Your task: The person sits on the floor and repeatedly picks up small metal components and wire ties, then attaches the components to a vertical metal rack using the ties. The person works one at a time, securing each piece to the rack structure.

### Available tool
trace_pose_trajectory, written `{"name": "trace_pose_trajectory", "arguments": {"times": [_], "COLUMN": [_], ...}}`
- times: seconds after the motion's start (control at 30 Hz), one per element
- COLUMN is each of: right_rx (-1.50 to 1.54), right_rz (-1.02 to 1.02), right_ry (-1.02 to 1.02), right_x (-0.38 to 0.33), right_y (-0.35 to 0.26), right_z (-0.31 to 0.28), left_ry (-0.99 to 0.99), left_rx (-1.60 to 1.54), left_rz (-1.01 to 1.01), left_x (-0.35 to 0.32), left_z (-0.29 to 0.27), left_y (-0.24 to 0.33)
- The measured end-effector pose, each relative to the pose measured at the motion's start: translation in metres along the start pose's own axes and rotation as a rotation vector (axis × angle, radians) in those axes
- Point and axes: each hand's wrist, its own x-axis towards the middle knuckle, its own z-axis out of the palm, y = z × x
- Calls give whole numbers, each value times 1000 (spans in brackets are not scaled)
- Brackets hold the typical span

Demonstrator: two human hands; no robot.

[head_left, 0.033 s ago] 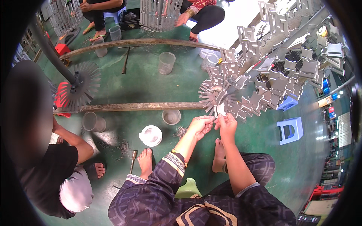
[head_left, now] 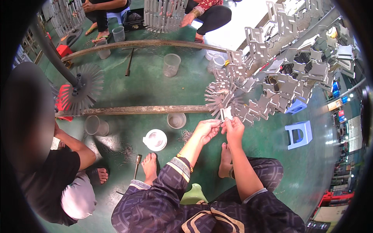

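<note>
Basically zero difference from the earlier frame, tbh. Same pose in both hands, same spot for the pale metal plate, at the lower edge of the bristling cluster of grey metal plates, right by the right end of the near beam. At most a tiny shift in the co-worker's arm over at far left.

Grip on the right hand: pinched onto the metal plate's lower edge, thumb on top. Grip on the left hand: fingers curled in, tips just beside the plate's lower left corner. Can't tell if pinching anything, too small to make out.

As for room: tight above, with the cluster crowding in past the near beam's end. To the left, a grey bowl just below the near beam's edge, then a white tub and a scatter of thin metal bits. More elbow room to the right, with green floor running from the right forearm out to the blue stool.
</note>
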Motion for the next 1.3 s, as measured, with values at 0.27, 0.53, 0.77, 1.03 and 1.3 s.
{"name": "trace_pose_trajectory", "arguments": {"times": [0.27,0.53,0.77,1.03,1.3], "right_rx": [-17,-17,37,-172,-157], "right_rz": [-56,-52,-84,-11,82], "right_ry": [-21,-179,-195,-239,-208], "right_x": [5,6,5,10,17], "right_y": [0,4,5,3,-4], "right_z": [1,-8,-9,-11,-7], "left_ry": [-133,-133,-169,-169,-89], "left_rx": [-141,32,189,230,271], "left_rz": [-175,-144,-35,-39,32], "left_x": [12,-4,-4,5,3], "left_z": [-7,-5,-11,-17,-16], "left_y": [11,29,28,20,20]}}
